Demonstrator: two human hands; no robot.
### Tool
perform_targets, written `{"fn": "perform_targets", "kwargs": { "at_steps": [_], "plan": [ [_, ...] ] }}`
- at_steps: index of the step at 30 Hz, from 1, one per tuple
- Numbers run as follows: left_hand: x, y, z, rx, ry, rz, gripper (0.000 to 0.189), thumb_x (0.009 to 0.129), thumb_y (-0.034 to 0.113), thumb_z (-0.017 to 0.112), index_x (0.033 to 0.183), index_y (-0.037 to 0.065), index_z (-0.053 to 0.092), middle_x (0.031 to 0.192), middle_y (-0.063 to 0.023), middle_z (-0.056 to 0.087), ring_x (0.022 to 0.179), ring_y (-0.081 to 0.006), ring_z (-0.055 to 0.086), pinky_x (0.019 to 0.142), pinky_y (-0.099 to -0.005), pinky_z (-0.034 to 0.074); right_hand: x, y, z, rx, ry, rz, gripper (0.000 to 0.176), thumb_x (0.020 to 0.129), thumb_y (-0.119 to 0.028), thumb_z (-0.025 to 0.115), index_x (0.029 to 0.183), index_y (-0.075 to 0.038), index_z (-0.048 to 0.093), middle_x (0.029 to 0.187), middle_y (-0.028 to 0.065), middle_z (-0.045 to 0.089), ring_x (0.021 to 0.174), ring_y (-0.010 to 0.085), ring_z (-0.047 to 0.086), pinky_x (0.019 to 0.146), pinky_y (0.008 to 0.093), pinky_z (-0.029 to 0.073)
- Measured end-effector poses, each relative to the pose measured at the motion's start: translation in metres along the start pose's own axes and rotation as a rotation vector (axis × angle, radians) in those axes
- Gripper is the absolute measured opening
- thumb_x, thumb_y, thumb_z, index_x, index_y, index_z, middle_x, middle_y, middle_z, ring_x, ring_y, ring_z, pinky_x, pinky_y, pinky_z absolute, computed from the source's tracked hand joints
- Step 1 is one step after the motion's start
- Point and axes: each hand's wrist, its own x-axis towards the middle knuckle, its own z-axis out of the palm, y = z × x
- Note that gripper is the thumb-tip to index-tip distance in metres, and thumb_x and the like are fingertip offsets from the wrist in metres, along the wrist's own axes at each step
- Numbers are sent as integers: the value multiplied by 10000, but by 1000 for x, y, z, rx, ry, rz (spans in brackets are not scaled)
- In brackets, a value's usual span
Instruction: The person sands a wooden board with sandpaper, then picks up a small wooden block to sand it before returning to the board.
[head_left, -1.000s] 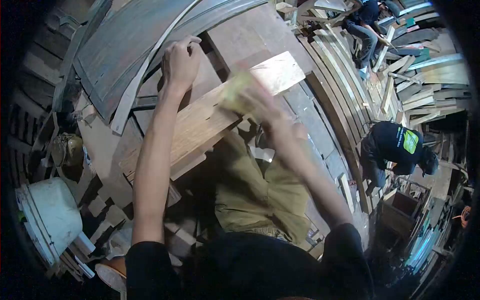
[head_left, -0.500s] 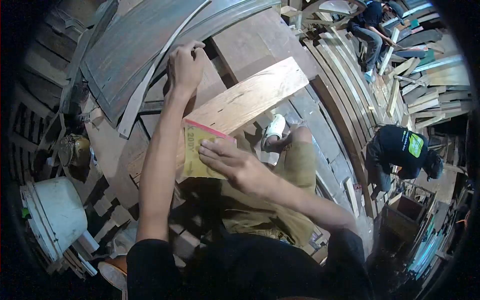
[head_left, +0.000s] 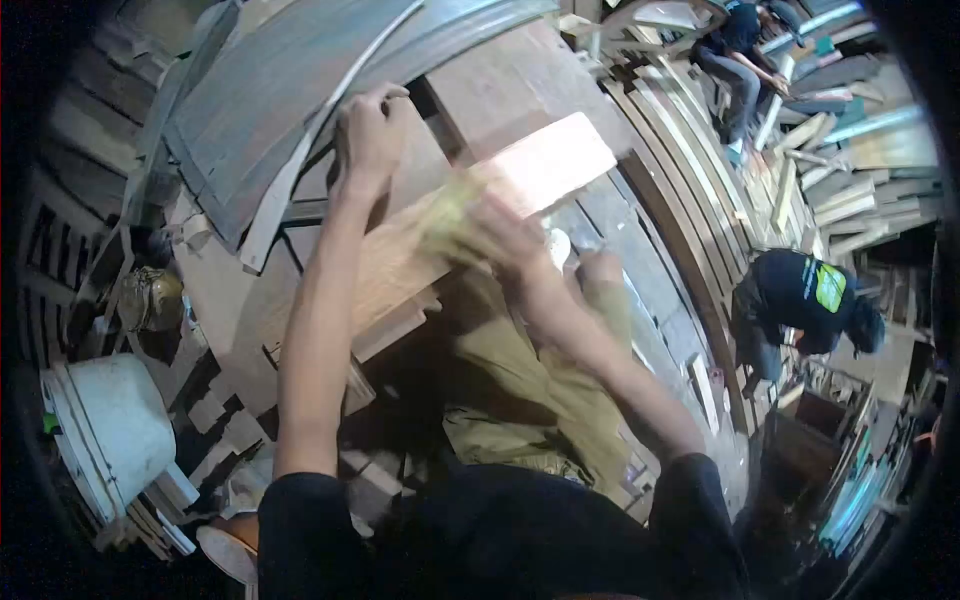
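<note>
A pale wooden plank lies slantwise before me, its upper right end brightly lit. On its upper face my right hand presses a yellowish sheet of sandpaper; both are smeared by motion. My left hand rests beyond the plank, on the edge of a brown board, with its fingers curled over. What those fingers hold, if anything, is hidden.
A thin curved strip lies left of my left hand. Long stacked boards run down the right. One person bends at the right; another person sits at the upper right. A white bucket stands lower left.
My right hand has slid up and to the right along the plank with the sandpaper, uncovering the plank's lower part. My left hand has stayed in place.
</note>
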Motion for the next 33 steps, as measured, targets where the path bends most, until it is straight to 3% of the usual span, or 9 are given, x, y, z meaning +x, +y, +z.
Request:
{"fn": "perform_targets", "kwargs": {
  "at_steps": [3,7,11,13,18,24,28,30,33],
  "plan": [
    [-2,2,7,-27,-44,-7,272,915,197,553,1023,57,760,922,-256,714,900,-409,704,787,-454,534,-4,-2,8,42,-404,-338,510,893,16,598,1398,-51,620,1522,141,531,1421,269,477,1185,339,363],
    [-4,-2,1,-147,-1,31,249,920,177,576,1053,60,750,961,-225,732,927,-375,702,822,-425,528,4,7,-57,70,325,488,351,959,-91,644,1303,-54,699,1178,185,733,1065,224,703,959,308,524],
    [-8,41,-9,-361,-16,110,240,941,156,593,1109,67,740,788,-75,683,751,-191,611,733,-344,494,-5,33,-89,787,799,446,439,989,-290,696,1209,89,672,1101,97,705,959,152,669,840,295,520],
    [-11,46,-5,-597,-237,76,263,937,180,617,1110,15,728,832,-1,663,728,-89,533,662,-281,445,-12,41,-88,979,721,509,507,1019,-253,638,1374,94,531,1333,172,623,1184,249,637,1032,370,503],
    [-29,75,-8,-986,-668,-168,405,982,302,617,1288,45,683,971,-28,674,724,-54,557,611,-186,448,-3,35,-51,953,660,645,492,1004,-277,670,1356,50,562,1323,135,639,1170,210,633,1023,356,494],
    [-26,62,-11,-1005,-871,-228,461,934,238,763,1266,-61,650,1097,-136,713,861,-154,717,754,-321,650,22,16,-31,1200,643,513,492,1014,-264,651,1370,59,546,1344,138,628,1227,221,609,1065,363,465],
    [-25,58,-6,-950,-822,-166,338,896,150,803,1138,-62,698,884,-81,726,671,-121,690,586,-286,620,31,16,-26,1086,609,480,607,1019,-373,638,1418,59,486,1398,150,587,1255,245,598,1097,384,453],
    [-25,61,-9,-1015,-805,-194,291,888,157,812,1076,-45,716,821,-50,716,635,-101,675,561,-274,606,31,2,-22,1323,705,521,477,966,-441,702,1137,1,641,1101,65,653,1022,155,615,899,313,498],
    [-24,67,-23,-970,-804,-329,233,877,162,827,1001,-8,728,777,-6,694,618,-60,635,551,-237,547,20,11,-1,1141,687,494,490,955,-440,716,1156,-5,614,1089,80,653,979,151,625,848,321,518]
  ]
}}
